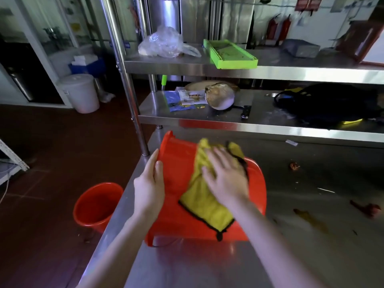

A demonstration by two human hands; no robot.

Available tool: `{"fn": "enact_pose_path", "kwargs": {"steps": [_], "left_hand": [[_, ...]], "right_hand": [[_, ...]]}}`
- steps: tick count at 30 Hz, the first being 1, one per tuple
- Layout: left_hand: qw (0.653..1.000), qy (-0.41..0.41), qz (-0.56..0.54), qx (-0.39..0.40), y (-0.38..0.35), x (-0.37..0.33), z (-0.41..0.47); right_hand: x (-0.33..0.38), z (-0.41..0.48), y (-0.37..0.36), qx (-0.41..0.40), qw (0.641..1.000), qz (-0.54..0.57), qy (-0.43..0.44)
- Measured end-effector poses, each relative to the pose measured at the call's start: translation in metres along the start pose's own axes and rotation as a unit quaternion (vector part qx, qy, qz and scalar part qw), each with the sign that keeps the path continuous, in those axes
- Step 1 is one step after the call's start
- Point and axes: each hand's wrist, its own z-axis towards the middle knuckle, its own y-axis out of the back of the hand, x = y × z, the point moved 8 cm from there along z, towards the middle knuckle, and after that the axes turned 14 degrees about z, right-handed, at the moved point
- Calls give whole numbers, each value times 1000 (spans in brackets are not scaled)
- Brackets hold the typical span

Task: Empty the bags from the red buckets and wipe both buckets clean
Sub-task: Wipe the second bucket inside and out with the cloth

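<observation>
A red bucket (178,161) lies on its side on the steel table (311,235), near the table's left edge. My left hand (149,188) rests flat against the bucket's left side and steadies it. My right hand (225,177) presses a yellow cloth (204,202) with a dark hem onto the bucket's outer wall, fingers spread. A second red bucket (95,204) stands upright on the floor to the left of the table, with nothing visible inside. A clear plastic bag (164,43) lies on the upper shelf.
Brown stains and scraps (311,219) mark the table to the right. The lower shelf (207,119) holds papers, a round bowl-like object, a knife and a black bag (332,104). A green tray (230,54) sits on the upper shelf. A white lidded bucket (80,92) stands on the floor.
</observation>
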Motion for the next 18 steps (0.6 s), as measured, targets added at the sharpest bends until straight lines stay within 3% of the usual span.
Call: {"fn": "enact_pose_path", "kwargs": {"steps": [2,4,6,11,14,18], "left_hand": [[1000,-7,-12,6,-1,6,-11],[1000,-8,-22,12,-1,11,-16],[1000,-4,-24,16,-2,15,-15],[999,-36,-24,-33,-4,14,-21],[997,-13,-78,-17,-7,26,-30],[986,44,-135,88,-10,21,-6]], "right_hand": [[-61,-2,26,-24,992,13,-122],[-99,1,34,7,974,30,-223],[-94,11,25,32,972,4,-233],[41,36,-29,13,1000,4,-26],[98,17,-53,19,994,5,111],[96,-15,-56,-11,992,4,126]]}}
